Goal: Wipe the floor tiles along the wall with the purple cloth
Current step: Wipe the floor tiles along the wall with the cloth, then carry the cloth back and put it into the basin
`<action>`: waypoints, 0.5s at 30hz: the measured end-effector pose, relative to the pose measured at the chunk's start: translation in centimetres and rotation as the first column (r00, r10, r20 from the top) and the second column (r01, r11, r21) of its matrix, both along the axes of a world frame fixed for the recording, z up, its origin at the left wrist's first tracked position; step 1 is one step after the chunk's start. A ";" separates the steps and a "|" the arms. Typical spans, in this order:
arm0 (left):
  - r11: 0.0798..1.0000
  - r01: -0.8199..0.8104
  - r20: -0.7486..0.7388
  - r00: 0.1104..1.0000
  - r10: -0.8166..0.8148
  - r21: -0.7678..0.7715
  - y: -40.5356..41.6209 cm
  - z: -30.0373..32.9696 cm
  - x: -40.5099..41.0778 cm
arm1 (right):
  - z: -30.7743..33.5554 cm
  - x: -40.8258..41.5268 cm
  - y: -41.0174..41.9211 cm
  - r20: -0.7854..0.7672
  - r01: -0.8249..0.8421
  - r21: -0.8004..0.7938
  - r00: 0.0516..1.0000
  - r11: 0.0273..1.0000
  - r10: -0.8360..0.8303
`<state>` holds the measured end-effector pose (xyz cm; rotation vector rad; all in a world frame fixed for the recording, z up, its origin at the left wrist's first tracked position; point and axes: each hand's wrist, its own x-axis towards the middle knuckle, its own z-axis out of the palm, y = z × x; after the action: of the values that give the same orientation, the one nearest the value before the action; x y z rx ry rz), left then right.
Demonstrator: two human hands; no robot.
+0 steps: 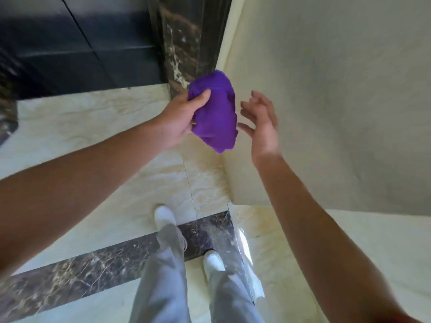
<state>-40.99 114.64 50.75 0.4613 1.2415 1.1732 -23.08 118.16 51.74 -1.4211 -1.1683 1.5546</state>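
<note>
A bunched purple cloth [215,113] hangs in the air at chest height, well above the floor. My left hand [182,117] grips its left side, thumb pressed on top. Just to the right of the cloth, my right hand [262,123] is spread with fingers apart and holds nothing; its fingertips are close to the cloth but apart from it. Below lie the cream marble floor tiles [205,178] that run along the cream wall [326,101] on the right.
A dark marble door frame [184,43] rises behind the cloth, with dark panels [70,43] to its left. A dark marble floor strip [93,266] crosses under my white shoes [164,215] and grey trousers. The wall forms a corner at lower right.
</note>
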 end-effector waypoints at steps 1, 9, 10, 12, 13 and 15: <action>0.999 0.042 0.000 0.999 -0.042 0.019 -0.6 3.2 0.1 | 3.1 0.5 -0.9 0.027 0.008 -0.036 1.000 0.999 -0.007; 0.909 0.250 -0.175 0.964 -0.201 0.334 -6.4 26.3 3.1 | 26.1 4.1 -11.3 -0.001 -0.004 0.184 1.000 0.983 0.004; 0.887 0.274 -0.214 0.955 -0.205 0.373 -7.0 28.4 3.8 | 28.3 4.5 -12.5 -0.023 0.097 0.210 0.995 0.973 -0.094; 0.847 0.331 -0.249 0.937 -0.244 0.416 -8.4 32.4 5.1 | 31.8 5.1 -15.6 -0.158 0.287 0.184 0.953 0.940 -0.259; 0.819 0.366 -0.230 0.929 -0.291 0.443 -9.1 34.0 5.8 | 33.2 5.5 -17.2 -0.212 0.361 0.190 0.923 0.913 -0.321; 0.750 0.437 -0.196 0.898 -0.393 0.496 -10.3 36.9 7.1 | 35.9 6.5 -20.1 -0.240 0.429 0.268 0.897 0.863 -0.372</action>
<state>-33.85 104.33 87.63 1.1536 0.7947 1.1000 -16.57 98.01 87.69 -1.1880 -0.8899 1.1186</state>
